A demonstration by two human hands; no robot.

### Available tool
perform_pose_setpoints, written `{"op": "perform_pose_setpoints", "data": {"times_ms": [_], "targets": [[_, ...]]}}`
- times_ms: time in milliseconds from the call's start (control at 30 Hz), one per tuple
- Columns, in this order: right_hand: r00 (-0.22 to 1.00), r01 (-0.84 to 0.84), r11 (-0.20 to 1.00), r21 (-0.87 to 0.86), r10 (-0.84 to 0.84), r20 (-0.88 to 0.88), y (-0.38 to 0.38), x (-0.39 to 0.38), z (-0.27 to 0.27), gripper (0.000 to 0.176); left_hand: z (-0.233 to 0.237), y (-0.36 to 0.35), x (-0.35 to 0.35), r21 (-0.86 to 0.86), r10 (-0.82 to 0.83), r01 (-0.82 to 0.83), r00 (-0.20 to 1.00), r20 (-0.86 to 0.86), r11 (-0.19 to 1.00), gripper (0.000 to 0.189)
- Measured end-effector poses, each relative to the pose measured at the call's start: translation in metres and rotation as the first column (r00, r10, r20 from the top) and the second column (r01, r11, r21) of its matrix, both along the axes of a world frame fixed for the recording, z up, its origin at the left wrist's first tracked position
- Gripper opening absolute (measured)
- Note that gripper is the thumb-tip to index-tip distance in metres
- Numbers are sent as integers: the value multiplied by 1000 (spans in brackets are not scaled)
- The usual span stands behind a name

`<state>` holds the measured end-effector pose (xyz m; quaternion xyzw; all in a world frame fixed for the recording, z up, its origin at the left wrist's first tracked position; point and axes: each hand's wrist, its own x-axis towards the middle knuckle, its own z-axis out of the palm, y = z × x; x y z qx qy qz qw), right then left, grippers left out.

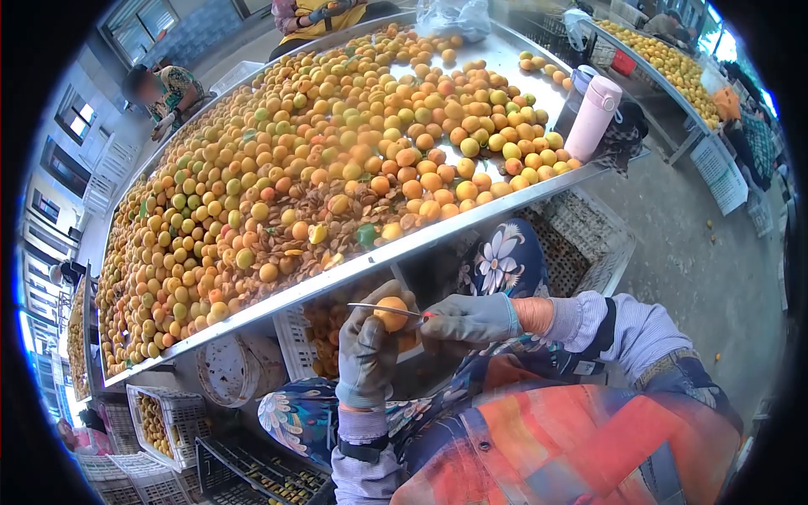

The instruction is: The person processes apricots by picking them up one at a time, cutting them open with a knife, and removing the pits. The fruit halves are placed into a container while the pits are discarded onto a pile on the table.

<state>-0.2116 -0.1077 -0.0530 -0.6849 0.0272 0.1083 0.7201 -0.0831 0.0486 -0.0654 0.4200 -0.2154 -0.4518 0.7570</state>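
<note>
My left hand (369, 353), in a grey work glove, is closed around a yellow-orange apricot (390, 314), held up above my lap. A small knife (383, 309) lies with its thin blade against the fruit, pointing left. My right hand (471, 320), also gloved, grips its handle; only a little red of that handle shows. Just beyond both hands runs the metal edge of a large table (337, 270), heaped with apricots (278, 151). Brown pits and scraps (320, 223) lie near its front side.
Beneath the table stand a crate of fruit (295, 341), a white bucket (227, 370) and an empty-looking crate (598, 231). A pink bottle (592, 118) stands at the right corner. Other people (172, 93) sit around the tables. More crates (160, 425) are at lower left.
</note>
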Motion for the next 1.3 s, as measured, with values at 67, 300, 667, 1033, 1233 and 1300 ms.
{"op": "perform_pose_setpoints", "data": {"times_ms": [67, 300, 667, 1033, 1233, 1300], "targets": [[1000, -8, 999, -47, 9, 21, -3, -1, 3, 51, 3, 3, 6, -16, -61, 64, 988, 139, 998, 69], [995, -47, 999, -18, 45, -88, -10, -4, -10, 58, -17, -3, 3, 37, -48, 41, 981, 186, 998, 73], [996, -1, 1000, 24, 3, -89, -11, -11, -8, 55, 5, -12, -26, 26, 49, -47, 996, -81, 999, 73], [977, -2, 982, 191, 43, -207, -13, -15, -6, 40, -10, -20, -39, -175, 10, -64, 956, -293, 983, 70], [988, -86, 979, 183, 108, -112, -17, -17, -14, 42, 18, -12, -24, 37, -34, 32, 999, 30, 999, 64], [987, -88, 987, 135, 105, -123, -21, -19, -7, 45, 25, -10, -10, 104, -125, 115, 987, 103, 988, 63]]}}
